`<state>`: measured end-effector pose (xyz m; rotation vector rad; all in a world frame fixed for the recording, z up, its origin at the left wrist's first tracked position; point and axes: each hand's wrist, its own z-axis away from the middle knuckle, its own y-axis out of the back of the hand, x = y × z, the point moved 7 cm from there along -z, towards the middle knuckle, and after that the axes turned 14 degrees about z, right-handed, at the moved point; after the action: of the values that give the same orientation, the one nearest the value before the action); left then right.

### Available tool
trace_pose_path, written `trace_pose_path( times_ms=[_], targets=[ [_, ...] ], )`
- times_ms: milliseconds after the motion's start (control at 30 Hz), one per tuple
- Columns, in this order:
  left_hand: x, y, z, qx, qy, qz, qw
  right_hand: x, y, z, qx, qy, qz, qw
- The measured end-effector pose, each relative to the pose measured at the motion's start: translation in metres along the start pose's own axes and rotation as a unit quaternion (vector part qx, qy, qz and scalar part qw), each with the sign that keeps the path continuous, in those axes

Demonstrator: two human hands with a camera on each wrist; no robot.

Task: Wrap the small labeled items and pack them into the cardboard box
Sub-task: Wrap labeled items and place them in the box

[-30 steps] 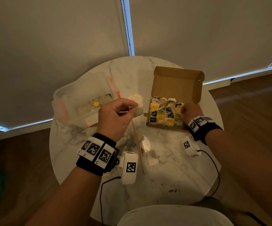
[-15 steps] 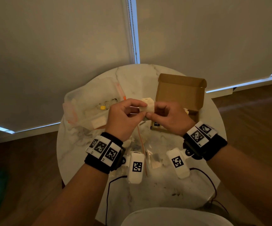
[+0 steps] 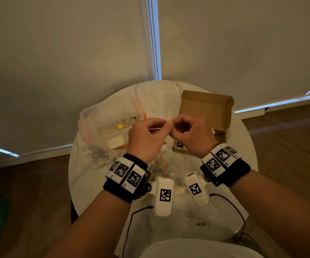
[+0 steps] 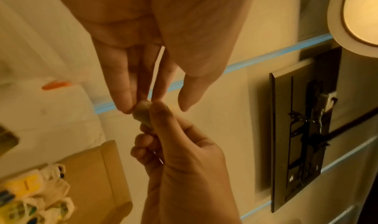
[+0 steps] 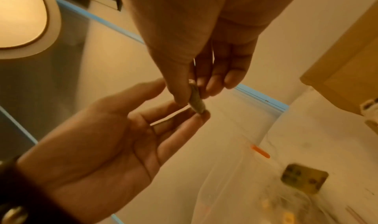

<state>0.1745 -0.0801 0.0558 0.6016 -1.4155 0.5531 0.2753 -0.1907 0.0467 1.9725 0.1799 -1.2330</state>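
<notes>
Above table centre, small item (image 4: 143, 112) runs 3-to-9 o'clock, pinched endwise between left hand (image 3: 146, 138) and right hand (image 3: 193, 135).

Square black-and-white coded markers on wristbands (image 3: 126, 174), printed packet labels perhaps too blurred.

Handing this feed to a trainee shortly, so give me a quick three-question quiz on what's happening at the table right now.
1. True or false: the cardboard box has its lid shut.
2. Who pinches the small item? A) left hand only B) right hand only C) both hands
3. Fill in: in the head view, the clear plastic tub sits to the box's ____.
Key: 1 false, the lid stands open. 2 C. 3 left.
</notes>
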Motion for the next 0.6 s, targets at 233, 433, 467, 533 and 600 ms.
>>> trace_pose_path(
  times_ms=[233, 433, 467, 533, 600],
  targets=[
    [0.004, 0.001, -0.003, 0.012, 0.028, 0.071, 0.997, -0.019, 0.0, 0.002, -0.021, 0.105, 0.05, 0.993],
    [0.008, 0.0, -0.004, 0.0, 0.02, 0.067, 0.998, 0.005, 0.0, -0.005, -0.03, -0.039, 0.003, 0.999],
    [0.008, 0.0, -0.005, 0.0, 0.02, 0.065, 0.998, 0.006, -0.005, -0.005, -0.059, -0.056, -0.033, 0.996],
    [0.007, 0.003, -0.006, -0.002, 0.022, 0.061, 0.998, 0.008, -0.008, -0.005, -0.076, -0.07, -0.048, 0.994],
    [0.006, 0.008, -0.009, 0.001, 0.014, 0.043, 0.999, 0.009, -0.007, -0.004, -0.074, -0.076, -0.032, 0.994]
  ],
)
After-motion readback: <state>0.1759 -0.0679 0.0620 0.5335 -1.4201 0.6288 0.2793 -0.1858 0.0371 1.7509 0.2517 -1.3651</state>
